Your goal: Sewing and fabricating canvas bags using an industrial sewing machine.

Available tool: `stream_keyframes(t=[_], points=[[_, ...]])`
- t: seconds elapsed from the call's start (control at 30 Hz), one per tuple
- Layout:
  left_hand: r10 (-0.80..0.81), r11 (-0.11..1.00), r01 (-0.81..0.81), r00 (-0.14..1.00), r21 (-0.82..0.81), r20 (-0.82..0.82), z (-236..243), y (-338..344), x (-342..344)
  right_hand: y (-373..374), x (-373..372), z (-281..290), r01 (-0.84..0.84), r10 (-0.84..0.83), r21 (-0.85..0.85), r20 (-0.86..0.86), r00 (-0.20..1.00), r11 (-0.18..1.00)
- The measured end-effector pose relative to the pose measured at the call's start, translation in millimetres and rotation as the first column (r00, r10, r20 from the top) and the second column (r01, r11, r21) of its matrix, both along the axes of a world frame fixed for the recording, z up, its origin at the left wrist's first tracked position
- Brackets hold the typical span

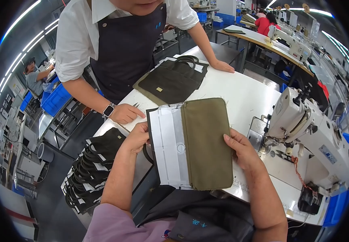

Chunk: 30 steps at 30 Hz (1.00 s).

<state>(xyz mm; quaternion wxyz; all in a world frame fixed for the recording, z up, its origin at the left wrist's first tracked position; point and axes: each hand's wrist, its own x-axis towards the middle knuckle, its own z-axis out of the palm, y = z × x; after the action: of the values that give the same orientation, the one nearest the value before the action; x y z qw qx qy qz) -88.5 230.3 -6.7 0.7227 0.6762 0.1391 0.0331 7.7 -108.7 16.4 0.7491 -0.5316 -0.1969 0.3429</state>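
Note:
Between my two hands a fabric bag panel (207, 141) is held up above the table, tilted toward me. Its right part is olive cloth; its left part is white backing (167, 145) with stitched lines and a dark edge. My left hand (137, 138) pinches the dark edge at the left. On the right side, my right hand (242, 149) grips the olive edge, thumb in front and the other fingers mostly hidden behind. A dark loop, perhaps a handle, shows below my left hand.
A white sewing machine (303, 129) stands at the right of the white table (247, 90). Dark bag pieces with handles (174, 78) lie at the far side. More handled pieces (91, 169) are stacked at lower left. A co-worker's hand (127, 113) rests near my left hand.

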Motion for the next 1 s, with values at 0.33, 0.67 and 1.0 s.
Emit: stream_keyframes(t=[0.33,0.67,1.0], points=[[0.062,0.962,-0.046,0.997,-0.27,0.05,1.4,-2.4,0.0,2.3,6.1,-3.4,0.149,-0.149,-0.036,-0.003,0.989,0.988],[0.01,0.982,0.025,0.983,-0.187,0.185,-3.1,-2.5,-1.0,1.6,11.0,-5.5,0.287,-0.285,0.028,-0.064,0.957,0.958],[0.002,0.983,0.03,0.985,-0.181,0.172,-4.3,0.1,-2.3,0.6,12.8,-8.5,0.329,-0.326,0.026,-0.079,0.942,0.944]])
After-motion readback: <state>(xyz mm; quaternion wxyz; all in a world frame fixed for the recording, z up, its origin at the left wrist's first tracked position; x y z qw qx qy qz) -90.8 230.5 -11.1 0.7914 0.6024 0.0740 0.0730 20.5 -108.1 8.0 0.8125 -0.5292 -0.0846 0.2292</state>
